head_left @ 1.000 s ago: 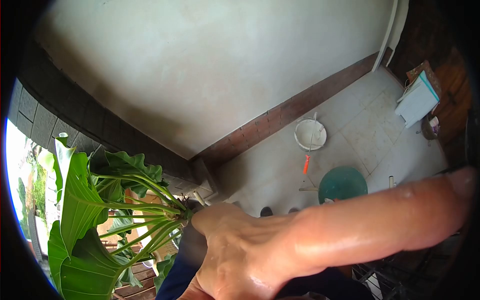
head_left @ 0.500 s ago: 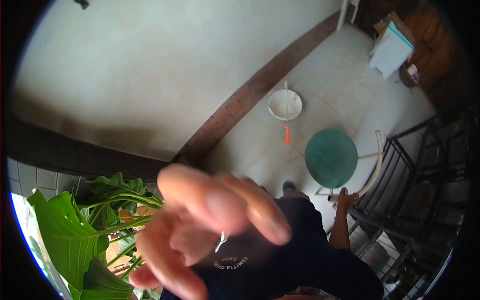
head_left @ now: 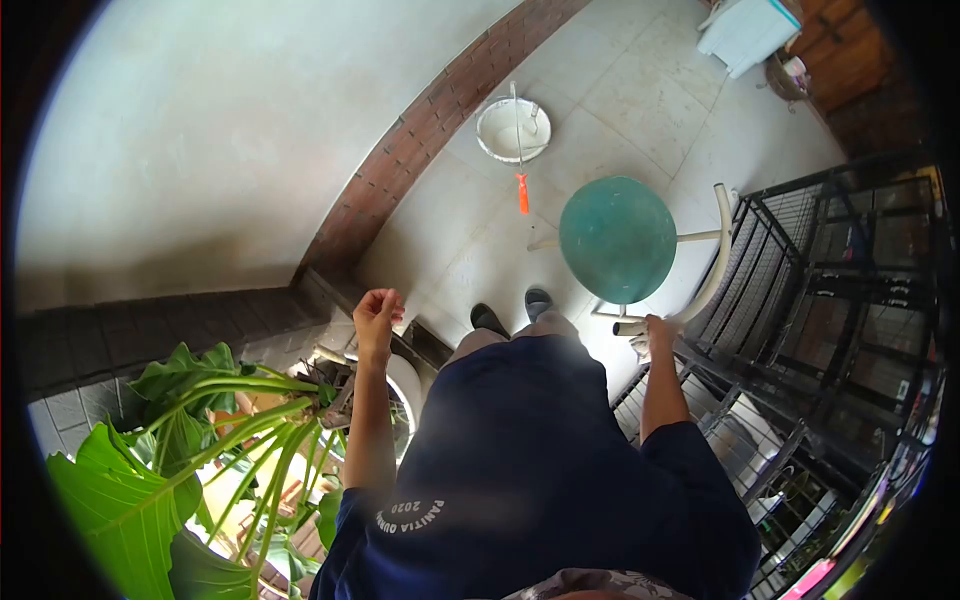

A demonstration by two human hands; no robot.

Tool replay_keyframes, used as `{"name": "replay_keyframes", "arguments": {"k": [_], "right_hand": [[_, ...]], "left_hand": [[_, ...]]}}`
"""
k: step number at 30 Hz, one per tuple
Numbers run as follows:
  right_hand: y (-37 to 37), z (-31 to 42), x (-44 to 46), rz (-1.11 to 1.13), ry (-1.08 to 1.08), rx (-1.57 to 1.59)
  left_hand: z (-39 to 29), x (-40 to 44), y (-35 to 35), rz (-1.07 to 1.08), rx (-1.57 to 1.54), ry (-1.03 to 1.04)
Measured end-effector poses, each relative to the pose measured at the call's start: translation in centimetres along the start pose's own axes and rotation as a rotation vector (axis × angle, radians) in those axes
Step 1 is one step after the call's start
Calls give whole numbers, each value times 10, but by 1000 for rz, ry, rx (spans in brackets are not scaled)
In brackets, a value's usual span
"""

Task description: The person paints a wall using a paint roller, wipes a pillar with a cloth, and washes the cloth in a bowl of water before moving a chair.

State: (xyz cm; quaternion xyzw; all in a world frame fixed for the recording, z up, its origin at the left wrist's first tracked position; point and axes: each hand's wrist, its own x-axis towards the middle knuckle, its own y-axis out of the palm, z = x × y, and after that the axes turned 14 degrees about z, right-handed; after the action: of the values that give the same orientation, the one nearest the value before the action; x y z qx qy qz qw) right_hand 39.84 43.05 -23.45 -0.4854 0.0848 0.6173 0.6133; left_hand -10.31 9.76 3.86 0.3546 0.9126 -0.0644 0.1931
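My left hand (head_left: 376, 312) is raised at the left of my body, its fingers curled in, and I see nothing in it. At the right, my right hand (head_left: 658, 334) grips the pale curved tube of a chair (head_left: 720, 255). The chair's round green seat (head_left: 618, 240) lies in front of my feet, to the right. Beyond it on the floor is a white bucket (head_left: 513, 130) with whitish contents. A paint roller with an orange handle (head_left: 522, 194) rests across the bucket.
A white wall (head_left: 220, 120) with a brown tiled base runs along the left. Large green leaves (head_left: 120, 500) grow at the lower left. A black metal rack (head_left: 830, 290) stands at the right. Near the far right corner is a white container (head_left: 748, 35) beside a basket (head_left: 787, 76).
My left hand has moved from close before the camera down to the left side, its fingers now curled. The view has tilted down, showing more of my body, feet and the chair.
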Motion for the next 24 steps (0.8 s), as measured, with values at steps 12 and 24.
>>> {"name": "replay_keyframes", "arguments": {"k": [12, 24], "right_hand": [[-3, 2, -92, 126, -190, -227], [-15, 3, -59, 293, -274, -401]], "left_hand": [[112, -66, -25, -48, 128, -342], [119, -58, -23, 47, 336, -340]]}}
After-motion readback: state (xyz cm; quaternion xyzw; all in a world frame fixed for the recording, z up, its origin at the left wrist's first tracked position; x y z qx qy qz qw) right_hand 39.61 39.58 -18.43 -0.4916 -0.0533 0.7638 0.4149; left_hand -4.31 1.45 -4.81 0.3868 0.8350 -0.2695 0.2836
